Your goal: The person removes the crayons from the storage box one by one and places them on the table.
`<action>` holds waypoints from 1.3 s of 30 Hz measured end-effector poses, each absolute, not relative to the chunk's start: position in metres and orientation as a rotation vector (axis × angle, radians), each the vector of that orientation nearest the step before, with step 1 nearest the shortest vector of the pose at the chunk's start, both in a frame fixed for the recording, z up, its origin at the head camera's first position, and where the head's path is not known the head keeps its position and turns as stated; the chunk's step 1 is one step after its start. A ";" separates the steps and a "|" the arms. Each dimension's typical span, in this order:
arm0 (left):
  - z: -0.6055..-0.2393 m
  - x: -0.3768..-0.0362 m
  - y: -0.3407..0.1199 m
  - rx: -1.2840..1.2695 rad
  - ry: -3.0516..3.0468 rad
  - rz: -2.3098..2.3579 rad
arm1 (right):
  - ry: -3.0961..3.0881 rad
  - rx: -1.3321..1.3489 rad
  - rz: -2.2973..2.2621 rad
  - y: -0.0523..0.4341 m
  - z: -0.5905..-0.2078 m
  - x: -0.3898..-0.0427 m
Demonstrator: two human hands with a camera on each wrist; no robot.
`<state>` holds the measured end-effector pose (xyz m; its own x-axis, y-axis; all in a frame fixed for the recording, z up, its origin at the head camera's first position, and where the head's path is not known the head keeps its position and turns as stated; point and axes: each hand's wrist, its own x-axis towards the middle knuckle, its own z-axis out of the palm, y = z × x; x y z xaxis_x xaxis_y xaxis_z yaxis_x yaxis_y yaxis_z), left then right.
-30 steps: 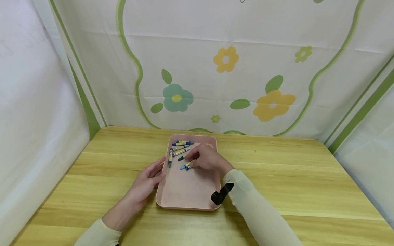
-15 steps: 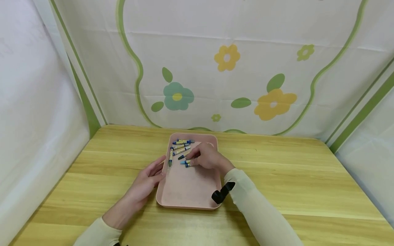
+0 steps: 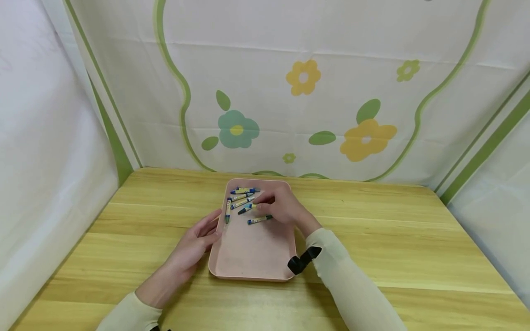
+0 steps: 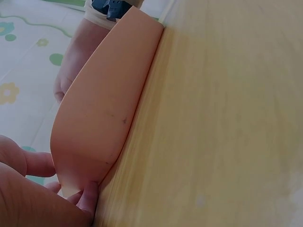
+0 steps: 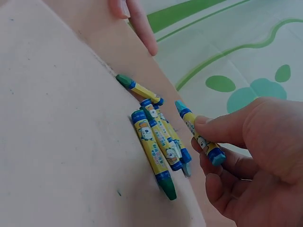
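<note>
My right hand (image 3: 283, 207) pinches a crayon (image 5: 190, 124) with a light-blue tip and a yellow wrapper between thumb and fingers. It is over the pink tray (image 3: 252, 262), just above other crayons. A green-tipped crayon (image 5: 154, 153) lies nearest the right hand. Behind it several crayons (image 3: 242, 202) lie close together at the tray's far left, and another green crayon (image 3: 228, 211) lies along the left wall. My left hand (image 3: 192, 248) grips the tray's left side, thumb at the rim and fingers against the outer wall (image 4: 104, 109).
The tray stands on a wooden table (image 3: 393, 239). A white curtain (image 3: 265, 92) printed with flowers hangs behind the table's far edge, with white cloth on both sides. A black wrist device (image 3: 304, 260) sits on the right sleeve.
My right hand has carried the light-blue crayon a little farther toward the cluster, away from the green-tipped crayon it was beside. That crayon now shows uncovered. The left hand has stayed on the tray.
</note>
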<state>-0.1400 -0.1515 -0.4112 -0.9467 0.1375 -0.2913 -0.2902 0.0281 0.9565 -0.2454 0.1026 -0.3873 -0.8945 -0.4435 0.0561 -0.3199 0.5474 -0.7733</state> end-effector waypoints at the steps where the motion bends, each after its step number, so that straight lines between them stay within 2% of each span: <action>1: -0.411 -0.140 -0.151 -0.149 2.011 1.989 | 2.639 -0.645 -1.278 0.104 -0.386 -0.244; 10: -0.411 -0.141 -0.153 -0.156 2.009 1.980 | 2.714 -0.319 -1.315 0.121 -0.375 -0.229; 39: -0.407 -0.140 -0.150 -0.151 2.091 1.912 | 2.789 -0.017 -1.633 0.188 -0.375 -0.226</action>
